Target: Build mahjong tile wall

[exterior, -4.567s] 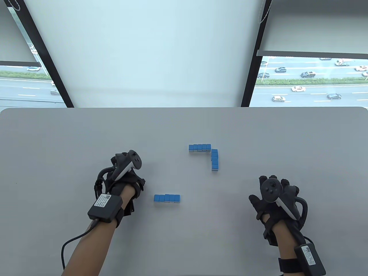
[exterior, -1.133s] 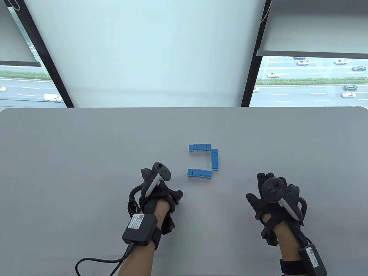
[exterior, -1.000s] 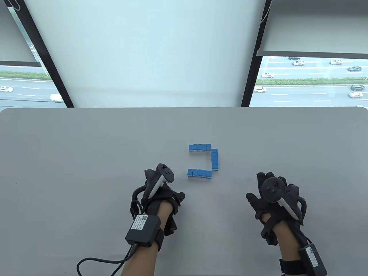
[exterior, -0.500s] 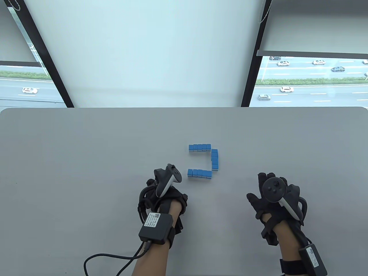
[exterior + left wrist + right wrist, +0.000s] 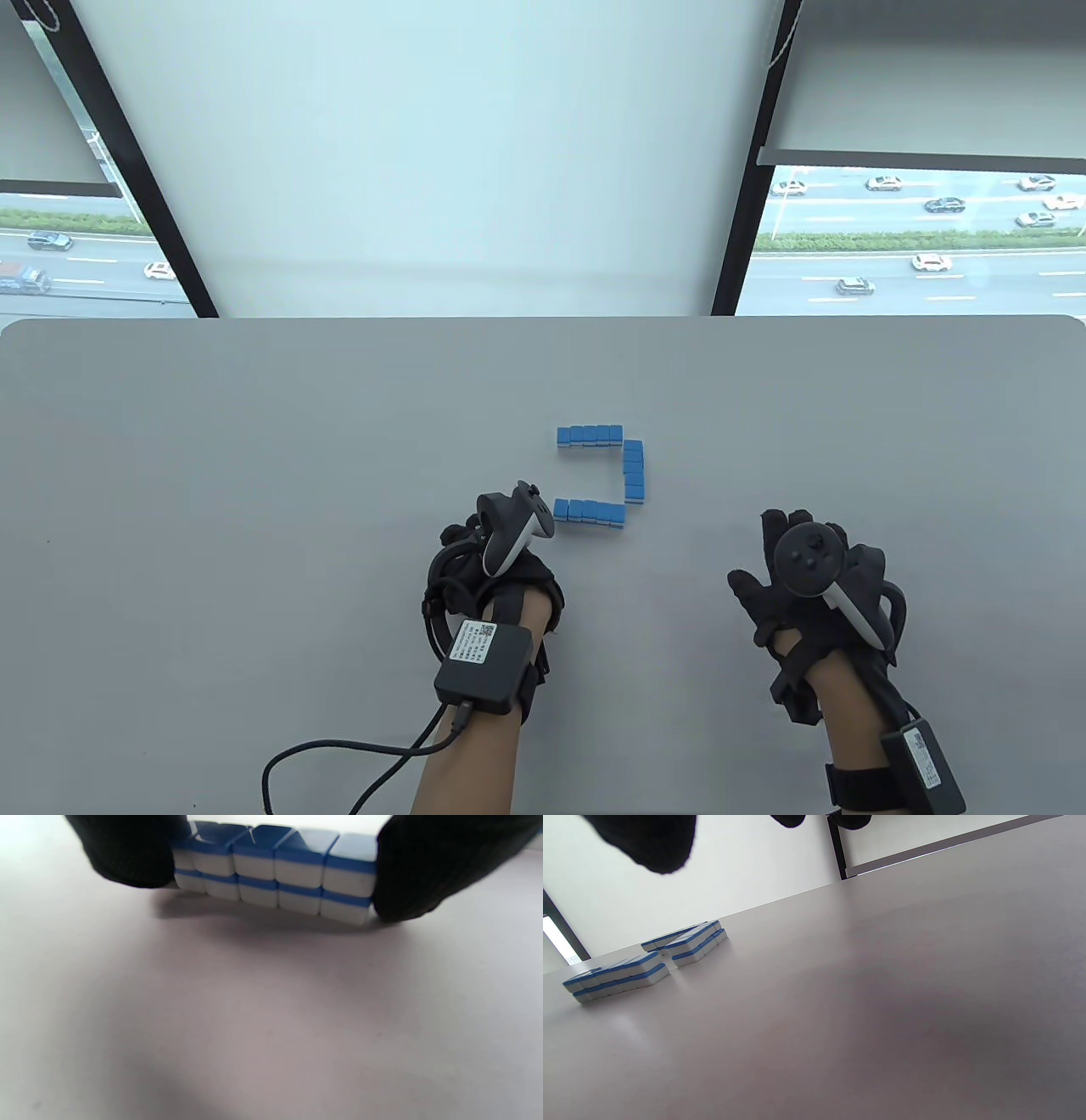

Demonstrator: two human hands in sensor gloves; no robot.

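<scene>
Pinching a two-layer row of blue-and-white mahjong tiles (image 5: 275, 874) end to end, our left hand (image 5: 496, 577) grips; our right hand (image 5: 806, 586) rests spread on the grey table (image 5: 254, 467).

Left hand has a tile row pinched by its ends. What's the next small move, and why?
Probably ease the left hand and its two-high tile row forward into the open left side: the far row, right row and near row form only three sides.
</scene>
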